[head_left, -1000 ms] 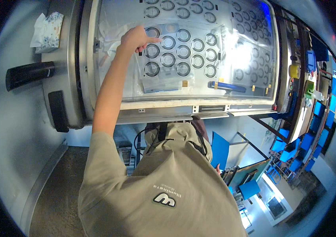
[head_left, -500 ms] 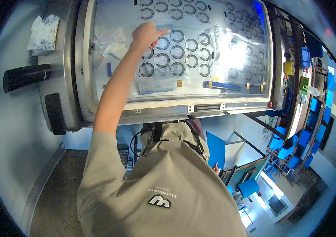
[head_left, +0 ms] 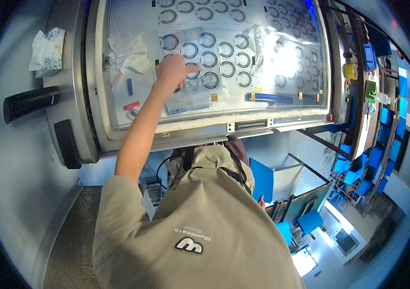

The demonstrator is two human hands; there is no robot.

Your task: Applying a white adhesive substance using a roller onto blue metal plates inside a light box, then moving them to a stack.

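My left hand (head_left: 170,73) reaches over a framed clear pane (head_left: 236,107), its index finger stretched out to the right and the other fingers curled. Nothing is held in it. The fingertip lies over a ring-shaped piece (head_left: 193,71), one of several dark-edged rings laid out in rows; whether it touches the pane I cannot tell. The hand covers part of the rings on that side. Only a few fingertips of my right hand (head_left: 262,201) show beside the right side of my shirt; the rest is hidden.
Behind the pane lie a blue bar-shaped tool (head_left: 272,98), a small red piece (head_left: 131,105) and crumpled white material (head_left: 135,60). A tissue box (head_left: 51,50) and a black handle (head_left: 31,98) are at left. Yellow tape (head_left: 350,71) and blue bins (head_left: 357,168) stand at right.
My left hand has come nearer to me, from the upper rings of the group to lower ones, index finger still stretched out. The whole view has shifted slightly.
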